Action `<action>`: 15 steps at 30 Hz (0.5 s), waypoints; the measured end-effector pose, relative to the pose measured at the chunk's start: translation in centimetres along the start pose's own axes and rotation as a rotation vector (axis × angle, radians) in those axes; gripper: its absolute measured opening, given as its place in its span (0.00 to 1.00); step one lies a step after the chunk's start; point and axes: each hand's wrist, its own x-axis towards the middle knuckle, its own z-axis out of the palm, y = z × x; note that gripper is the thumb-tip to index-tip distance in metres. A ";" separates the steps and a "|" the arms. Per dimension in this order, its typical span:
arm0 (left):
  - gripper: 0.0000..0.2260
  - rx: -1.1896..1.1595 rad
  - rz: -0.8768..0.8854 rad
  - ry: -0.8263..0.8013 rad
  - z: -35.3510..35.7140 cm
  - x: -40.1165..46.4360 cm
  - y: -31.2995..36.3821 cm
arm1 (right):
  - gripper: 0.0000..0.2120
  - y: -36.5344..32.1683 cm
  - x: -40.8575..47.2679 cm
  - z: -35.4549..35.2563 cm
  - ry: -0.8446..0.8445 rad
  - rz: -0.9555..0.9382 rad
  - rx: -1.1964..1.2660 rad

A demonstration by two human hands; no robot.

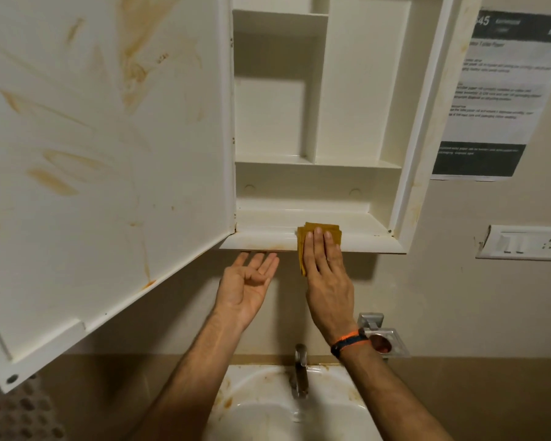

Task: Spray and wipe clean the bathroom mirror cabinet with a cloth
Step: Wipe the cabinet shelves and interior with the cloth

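The white bathroom cabinet (357, 90) stands open, its shelves bare. Its door (102, 154) is swung out to the left, the inner face streaked with orange-brown stains. My right hand (326, 275) lies flat on a folded mustard-yellow cloth (306, 232), pressing it against the cabinet's bottom front ledge (261, 240). My left hand (247, 288) hovers palm-up just below that ledge, left of the cloth, with fingers spread and nothing in it. No spray bottle is in view.
Below are a stained white sink (268, 409) and a metal tap (300, 370). A metal soap holder (384, 340) sits on the wall by my right wrist. A printed notice (503, 97) and a switch plate (522, 243) hang to the right.
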 end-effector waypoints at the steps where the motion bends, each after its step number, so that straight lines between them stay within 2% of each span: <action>1: 0.49 -0.002 -0.004 -0.003 0.0 0.0 0.1 | 0.31 -0.2 0.8 -0.1 0.009 -0.005 0.000; 10: 0.50 -0.005 -0.032 -0.027 -0.4 -0.1 0.1 | 0.32 -1.4 -2.2 1.1 -0.006 -0.019 -0.018; 15: 0.50 0.001 -0.044 -0.045 -0.6 -0.1 0.5 | 0.31 -2.8 0.3 0.3 0.005 -0.002 -0.005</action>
